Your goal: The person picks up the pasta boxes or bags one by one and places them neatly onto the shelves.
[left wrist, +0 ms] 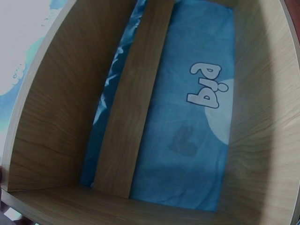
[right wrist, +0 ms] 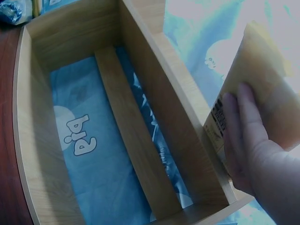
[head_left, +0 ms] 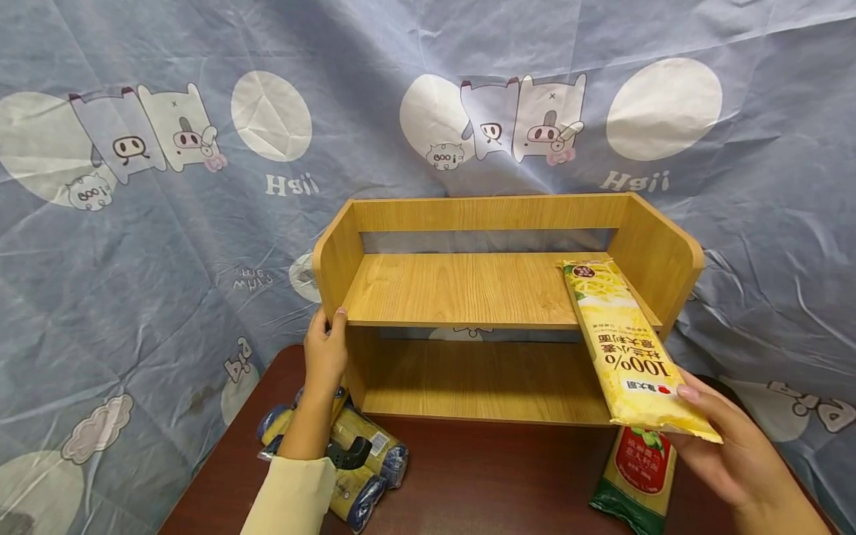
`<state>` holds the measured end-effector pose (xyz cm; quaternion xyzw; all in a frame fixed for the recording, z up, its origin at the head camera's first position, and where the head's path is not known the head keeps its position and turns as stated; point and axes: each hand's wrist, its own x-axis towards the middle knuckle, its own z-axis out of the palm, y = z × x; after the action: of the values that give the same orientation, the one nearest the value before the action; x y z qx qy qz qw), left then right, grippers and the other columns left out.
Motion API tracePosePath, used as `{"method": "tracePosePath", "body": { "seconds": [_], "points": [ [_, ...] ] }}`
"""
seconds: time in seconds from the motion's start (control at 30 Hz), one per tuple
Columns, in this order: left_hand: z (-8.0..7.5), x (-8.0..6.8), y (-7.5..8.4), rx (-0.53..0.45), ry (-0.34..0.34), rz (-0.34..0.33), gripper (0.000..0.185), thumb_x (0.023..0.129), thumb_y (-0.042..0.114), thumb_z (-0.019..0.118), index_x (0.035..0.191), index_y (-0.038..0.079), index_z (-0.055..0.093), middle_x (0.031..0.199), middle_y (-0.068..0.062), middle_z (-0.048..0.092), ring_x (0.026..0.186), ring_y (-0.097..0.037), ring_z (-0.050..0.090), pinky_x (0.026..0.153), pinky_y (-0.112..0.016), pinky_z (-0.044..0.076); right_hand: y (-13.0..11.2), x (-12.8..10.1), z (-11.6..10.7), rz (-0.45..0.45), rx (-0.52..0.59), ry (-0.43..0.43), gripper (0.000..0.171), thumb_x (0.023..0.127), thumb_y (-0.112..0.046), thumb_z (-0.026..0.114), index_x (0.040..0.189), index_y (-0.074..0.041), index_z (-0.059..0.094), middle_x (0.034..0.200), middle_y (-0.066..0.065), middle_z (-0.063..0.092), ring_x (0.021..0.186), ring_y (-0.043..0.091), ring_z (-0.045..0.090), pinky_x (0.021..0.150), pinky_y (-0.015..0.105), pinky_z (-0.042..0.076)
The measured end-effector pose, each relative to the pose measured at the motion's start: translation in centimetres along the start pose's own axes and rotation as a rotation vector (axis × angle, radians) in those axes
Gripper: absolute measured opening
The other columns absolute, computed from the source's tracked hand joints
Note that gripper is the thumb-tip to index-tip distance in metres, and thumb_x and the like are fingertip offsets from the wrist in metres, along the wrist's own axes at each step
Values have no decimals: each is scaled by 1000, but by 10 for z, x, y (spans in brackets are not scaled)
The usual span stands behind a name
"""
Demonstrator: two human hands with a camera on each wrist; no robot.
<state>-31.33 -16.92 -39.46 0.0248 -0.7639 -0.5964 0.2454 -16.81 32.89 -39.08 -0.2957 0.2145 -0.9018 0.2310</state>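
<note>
A two-tier wooden shelf stands on the table. My left hand grips its left side panel at the height of the upper board, thumb in front; only a sliver of that hand shows in the left wrist view. With my right hand I hold a yellow pasta packet by its near end, thumb on top and fingers underneath. The packet slants over the right end of the upper board, its far end close to the right side panel. In the right wrist view, fingers lie along the packet's underside.
Several pasta packets with blue ends lie on the table at the shelf's left, beneath my left forearm. A red and green pasta packet lies in front of the shelf's right end. Behind hangs a blue printed cloth. The table is dark red.
</note>
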Motion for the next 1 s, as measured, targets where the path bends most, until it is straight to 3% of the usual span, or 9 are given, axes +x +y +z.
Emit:
{"method": "tracePosePath", "body": {
  "seconds": [0.1, 0.2, 0.4, 0.63, 1.0],
  "points": [
    [0, 0, 1, 5, 4, 0, 39, 105, 39, 51, 135, 17, 61, 137, -11, 57, 128, -31, 54, 106, -53, 46, 3, -3, 2, -17, 33, -50, 65, 105, -9, -4, 158, -9, 33, 158, 16, 43, 141, 35, 47, 118, 45, 39],
    [0, 0, 0, 6, 4, -2, 39, 105, 40, 51, 135, 17, 62, 137, -11, 57, 128, -31, 54, 106, -53, 45, 6, -4, 3, -47, -13, -61, 65, 103, -6, -3, 161, -12, 26, 161, 14, 38, 142, 35, 46, 117, 46, 40],
    [-1, 0, 0, 13, 1, -6, 41, 104, 39, 51, 137, 17, 61, 137, -13, 56, 128, -31, 53, 107, -53, 44, 12, -3, 4, -146, -200, -13, 72, 99, 8, 2, 163, -19, 17, 163, 8, 34, 142, 30, 48, 113, 41, 45],
    [-1, 0, -1, 16, 5, -13, 39, 104, 38, 52, 135, 16, 61, 135, -13, 57, 125, -31, 54, 105, -50, 45, 17, 4, 2, -260, -288, 43, 78, 96, 19, 7, 164, -19, 11, 162, 8, 37, 143, 26, 47, 112, 38, 46],
    [0, 0, 0, -5, 1, -9, 41, 104, 40, 52, 136, 17, 61, 135, -13, 56, 124, -31, 54, 105, -51, 44, 22, 15, 0, -413, -668, 363, 71, 98, 21, 31, 161, -12, 25, 146, 6, 50, 121, 18, 65, 92, 27, 57]
  ]
}}
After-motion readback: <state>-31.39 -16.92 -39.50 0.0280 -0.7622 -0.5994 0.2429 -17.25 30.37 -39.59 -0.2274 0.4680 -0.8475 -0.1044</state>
